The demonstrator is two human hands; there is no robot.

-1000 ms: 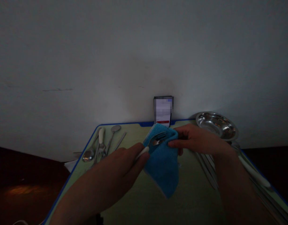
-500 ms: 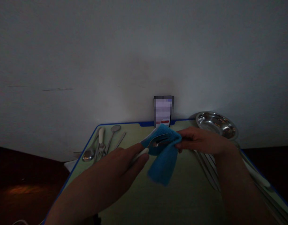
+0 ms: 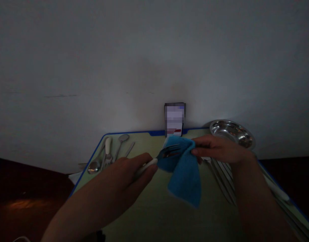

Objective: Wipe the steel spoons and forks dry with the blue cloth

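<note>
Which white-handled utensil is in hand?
The fork in the left hand, tines against the blue cloth. The left-side white handle and right-side white handle lie at the table's sides, unheld.

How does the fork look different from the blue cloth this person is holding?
The fork has a pale handle and metal tines, while the blue cloth is fabric. The fork is slender and stiff; the blue cloth is broader and hangs in folds. The left hand grips the fork by its handle, whereas the right hand pinches the blue cloth near its top. Both are held above the table.
</note>
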